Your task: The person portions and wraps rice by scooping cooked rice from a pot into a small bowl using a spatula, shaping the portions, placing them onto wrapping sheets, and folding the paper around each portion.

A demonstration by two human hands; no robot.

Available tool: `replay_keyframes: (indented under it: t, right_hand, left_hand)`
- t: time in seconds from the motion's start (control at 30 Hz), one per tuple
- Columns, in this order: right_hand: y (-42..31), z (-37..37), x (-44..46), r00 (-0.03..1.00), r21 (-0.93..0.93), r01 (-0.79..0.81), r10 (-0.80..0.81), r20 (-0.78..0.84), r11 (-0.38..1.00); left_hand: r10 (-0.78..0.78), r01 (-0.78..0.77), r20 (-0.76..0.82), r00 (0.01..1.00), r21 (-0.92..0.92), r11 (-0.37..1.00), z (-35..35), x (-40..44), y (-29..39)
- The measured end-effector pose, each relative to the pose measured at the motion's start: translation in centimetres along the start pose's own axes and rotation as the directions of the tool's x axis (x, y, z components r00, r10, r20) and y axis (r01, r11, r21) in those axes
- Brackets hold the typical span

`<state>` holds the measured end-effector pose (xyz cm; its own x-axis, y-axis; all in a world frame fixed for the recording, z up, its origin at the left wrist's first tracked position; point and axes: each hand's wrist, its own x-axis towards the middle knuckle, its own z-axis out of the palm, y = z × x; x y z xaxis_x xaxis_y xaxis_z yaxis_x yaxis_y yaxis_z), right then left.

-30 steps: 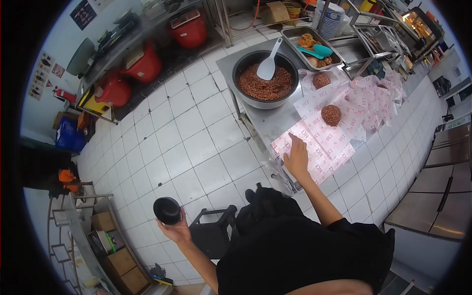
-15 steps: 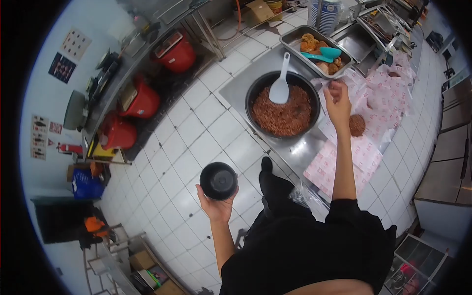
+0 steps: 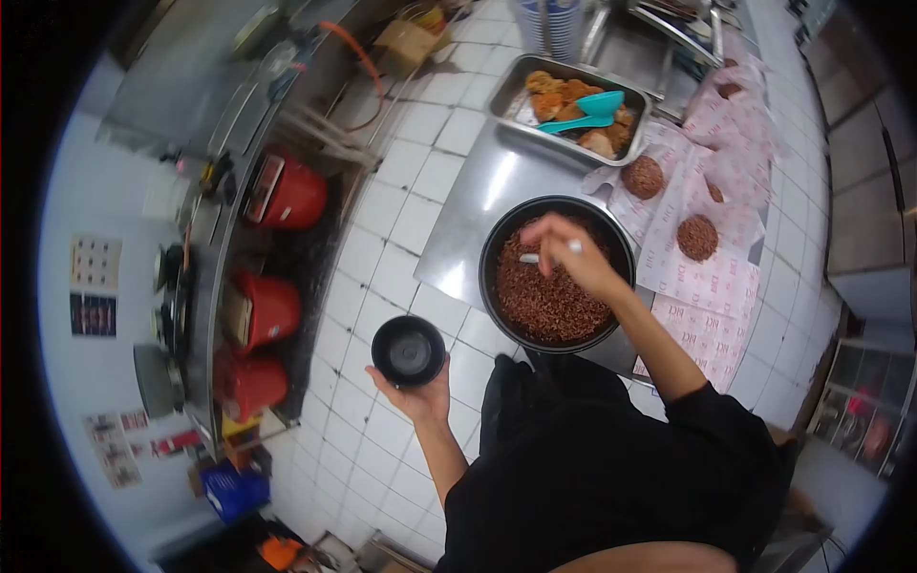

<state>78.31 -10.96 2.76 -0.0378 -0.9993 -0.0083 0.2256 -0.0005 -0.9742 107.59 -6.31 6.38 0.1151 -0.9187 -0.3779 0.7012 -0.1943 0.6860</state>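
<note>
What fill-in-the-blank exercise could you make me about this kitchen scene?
The black bowl sits in the ____ hand.
The utensil at the right hand is coloured ____.
The dark pot holds reddish-brown ____.
Altogether, the visible red bins number ____.

Missing words: left; white; rice; three.

A: Can you make out the right hand (image 3: 570, 253)?
B: Only as a blur. It covers most of the white rice paddle (image 3: 529, 258), so I can't tell how the fingers grip it.
A: And the left hand (image 3: 422, 396)?
B: Some fingertips are hidden behind the black bowl (image 3: 408, 351).
A: The stack of blue-and-white cups (image 3: 549, 29)?
B: Cut off by the top edge. The wall posters (image 3: 94, 315) are too small to read.
</note>
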Motion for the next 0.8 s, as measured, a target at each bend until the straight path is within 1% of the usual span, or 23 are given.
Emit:
replay_keyframes:
  t: [0.03,0.1,0.13,0.17,0.23,0.27,0.3,0.37,0.4,0.43,0.5,0.57,0.6,0.63,0.67,0.7,0.73,0.8]
  right_hand:
    - [0.3,0.0,-2.0,0.999,0.030,-0.024,0.023,0.043,0.999]
    - [-0.1,0.6,-5.5,0.983,-0.083,0.104,-0.115,-0.143,0.991]
    - [-0.3,0.8,-6.5,0.956,-0.150,0.155,-0.186,-0.225,0.977]
    - [-0.3,0.9,-6.9,0.916,-0.185,0.227,-0.274,-0.294,0.956]
    - [-0.5,1.4,-7.4,0.799,-0.278,0.355,-0.444,-0.405,0.893]
    - [-1.3,1.8,-6.9,0.758,-0.355,0.350,-0.485,-0.437,0.867]
    - [-1.3,1.9,-6.2,0.750,-0.439,0.328,-0.513,-0.417,0.836]
    - [-1.1,1.8,-4.6,0.744,-0.598,0.273,-0.559,-0.365,0.753]
    - [-1.3,2.2,-3.9,0.752,-0.610,0.217,-0.529,-0.394,0.762]
    - [-1.3,2.3,-3.4,0.754,-0.586,0.195,-0.502,-0.423,0.786]
    - [-1.1,2.2,-2.5,0.760,-0.532,0.157,-0.446,-0.473,0.832]
    - [-0.3,1.8,-1.6,0.759,-0.463,0.118,-0.380,-0.528,0.879]
    - [0.1,1.5,-0.9,0.762,-0.436,0.092,-0.345,-0.548,0.895]
    - [0.8,1.3,-0.5,0.764,-0.402,0.061,-0.302,-0.570,0.914]
    - [3.1,0.6,0.4,0.760,-0.324,0.088,-0.274,-0.590,0.942]
    - [3.1,1.1,0.6,0.770,-0.293,0.072,-0.239,-0.591,0.953]
    - [2.9,1.1,0.8,0.783,-0.270,0.057,-0.211,-0.585,0.961]
    - [2.6,1.2,0.4,0.820,-0.209,0.021,-0.137,-0.556,0.978]
  left_hand:
    - [-0.038,0.039,0.045,0.998,-0.002,0.999,0.9,1.9,-0.3]
    - [-0.082,0.075,0.146,0.986,0.053,0.996,3.1,5.9,-1.0]
    - [-0.108,0.095,0.228,0.968,0.068,0.993,4.2,8.1,-1.4]
    - [-0.134,0.114,0.307,0.942,0.083,0.990,5.4,10.4,-1.9]
    - [-0.200,0.131,0.426,0.882,0.184,0.974,7.9,15.0,-3.9]
    - [-0.225,0.085,0.496,0.839,0.288,0.954,9.7,17.2,-5.5]
    - [-0.254,0.026,0.563,0.787,0.380,0.925,11.6,19.2,-7.2]
    - [-0.506,0.159,0.624,0.595,0.526,0.835,15.5,21.5,-10.7]
    - [-0.659,0.313,0.637,0.401,0.580,0.752,16.7,23.4,-13.2]
    - [-0.760,0.434,0.624,0.178,0.644,0.630,17.4,24.8,-15.4]
    - [-0.798,0.315,0.581,0.163,0.736,0.600,19.5,23.2,-17.4]
    - [-0.836,0.275,0.539,0.105,0.792,0.545,20.9,22.0,-17.7]
    - [-0.825,0.315,0.557,0.094,0.770,0.555,20.9,22.0,-19.0]
    - [-0.836,0.333,0.546,0.059,0.779,0.532,21.0,22.3,-19.3]
    - [-0.850,0.351,0.526,0.022,0.792,0.499,20.9,22.5,-19.5]
    - [-0.860,0.365,0.510,-0.017,0.804,0.469,20.9,22.6,-19.8]
    - [-0.841,0.444,0.536,-0.070,0.772,0.455,20.8,22.9,-20.6]
    - [-0.840,0.482,0.534,-0.098,0.764,0.429,20.7,23.2,-21.5]
